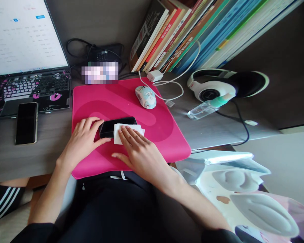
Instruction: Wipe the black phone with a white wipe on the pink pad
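A black smartphone (pixel 107 127) lies flat on a pink mat (pixel 101 162) in front of me. My left hand (pixel 83 141) is closed round the phone's left end, with its thumb at the near edge and a fingertip at the far edge. A folded white tissue (pixel 117 136) covers the right part of the phone. My right hand (pixel 142 152) presses the tissue down with outstretched, flat fingers. Its thumb is held apart, over the mat and off the tissue. The part of the phone under the tissue is hidden.
A patterned mouse (pixel 145 97) sits on the mat. Left are a laptop (pixel 35 87) and a second phone (pixel 27 123). Behind stands a row of books (pixel 167 37). To the right are a white charger (pixel 155 76) with cable, headphones (pixel 210 89) and a clear bottle (pixel 204 108).
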Demonstrator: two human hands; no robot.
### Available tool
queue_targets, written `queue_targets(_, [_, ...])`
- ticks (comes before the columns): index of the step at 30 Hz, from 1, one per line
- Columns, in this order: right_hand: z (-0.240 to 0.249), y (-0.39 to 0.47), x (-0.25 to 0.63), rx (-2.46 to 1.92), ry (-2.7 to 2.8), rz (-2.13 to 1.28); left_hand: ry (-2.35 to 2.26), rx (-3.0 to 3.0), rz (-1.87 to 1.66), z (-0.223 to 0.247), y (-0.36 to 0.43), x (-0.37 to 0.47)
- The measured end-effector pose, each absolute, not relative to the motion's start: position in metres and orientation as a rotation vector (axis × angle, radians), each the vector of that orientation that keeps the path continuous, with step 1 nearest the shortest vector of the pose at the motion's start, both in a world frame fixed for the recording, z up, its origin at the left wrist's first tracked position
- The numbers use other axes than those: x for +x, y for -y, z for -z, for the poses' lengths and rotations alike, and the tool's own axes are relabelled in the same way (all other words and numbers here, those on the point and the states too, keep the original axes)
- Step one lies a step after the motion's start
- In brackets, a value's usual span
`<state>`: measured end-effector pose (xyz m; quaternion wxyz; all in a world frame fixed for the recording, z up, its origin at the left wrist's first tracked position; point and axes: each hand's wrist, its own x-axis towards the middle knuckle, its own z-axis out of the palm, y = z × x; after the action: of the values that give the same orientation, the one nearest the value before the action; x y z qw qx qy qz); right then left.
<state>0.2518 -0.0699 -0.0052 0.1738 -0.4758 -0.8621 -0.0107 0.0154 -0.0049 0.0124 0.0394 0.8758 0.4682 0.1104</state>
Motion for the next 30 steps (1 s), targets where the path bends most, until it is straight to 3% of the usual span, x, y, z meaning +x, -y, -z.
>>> queue_targets(30, [0.013, 0.047, 0.257, -1.377, 2.360, -0.037, -1.427, 2.642, -0.334, -0.014, 0.006, 0.014])
